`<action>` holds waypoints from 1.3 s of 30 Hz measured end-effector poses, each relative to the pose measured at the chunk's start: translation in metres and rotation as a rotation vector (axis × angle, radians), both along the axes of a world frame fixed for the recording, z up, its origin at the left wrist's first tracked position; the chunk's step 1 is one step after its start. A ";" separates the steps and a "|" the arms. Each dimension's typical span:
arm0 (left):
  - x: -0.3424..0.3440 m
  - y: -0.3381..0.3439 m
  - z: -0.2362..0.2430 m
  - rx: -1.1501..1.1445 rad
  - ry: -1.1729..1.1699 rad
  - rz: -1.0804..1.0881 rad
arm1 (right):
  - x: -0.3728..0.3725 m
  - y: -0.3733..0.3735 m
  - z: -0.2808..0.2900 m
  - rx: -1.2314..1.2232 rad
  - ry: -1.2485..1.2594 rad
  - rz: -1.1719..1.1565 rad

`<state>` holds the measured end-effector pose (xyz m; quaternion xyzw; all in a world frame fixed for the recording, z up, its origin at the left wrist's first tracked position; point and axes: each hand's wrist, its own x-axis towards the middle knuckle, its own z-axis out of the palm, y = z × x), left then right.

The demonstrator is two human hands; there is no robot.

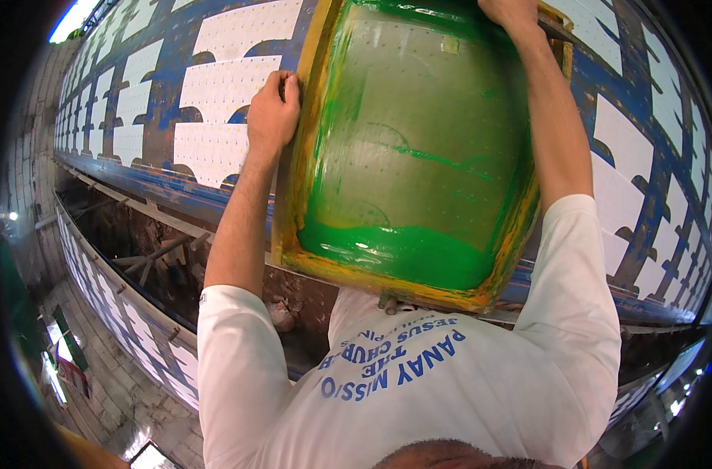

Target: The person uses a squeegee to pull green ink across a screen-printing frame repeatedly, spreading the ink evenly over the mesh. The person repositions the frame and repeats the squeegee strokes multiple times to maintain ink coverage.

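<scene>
A screen-printing frame (303,156) with yellow-stained edges and a translucent green mesh fills the upper middle of the head view, tilted slightly. Thick wet green ink (395,258) pools along its near end, with streaks up both sides. My left hand (274,105) is closed beside the frame’s left edge, thumb uppermost; what its curled fingers hold is hidden. My right hand (508,16) is at the top right of the frame, fingers curled over something at the picture’s upper edge that I cannot make out, near a dark bar (560,33).
A long blue table (160,187) carries rows of white cut panels (215,141) on both sides of the frame. A second table (129,328) with similar panels runs lower left, across a dark gap with metal supports (160,250). A tiled floor (106,414) shows beyond it.
</scene>
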<state>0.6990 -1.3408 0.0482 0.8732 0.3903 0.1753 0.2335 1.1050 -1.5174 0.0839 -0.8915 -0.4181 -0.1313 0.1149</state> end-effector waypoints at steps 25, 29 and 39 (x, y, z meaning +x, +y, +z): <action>-0.001 0.015 -0.010 0.012 0.006 -0.164 | -0.393 -0.171 0.004 -0.236 0.460 -0.162; -0.004 0.013 -0.008 -0.016 0.003 -0.167 | -0.458 -0.203 0.001 -0.158 0.400 -0.064; -0.002 0.019 -0.015 0.018 0.039 -0.178 | -0.464 -0.219 0.009 -0.096 0.438 0.019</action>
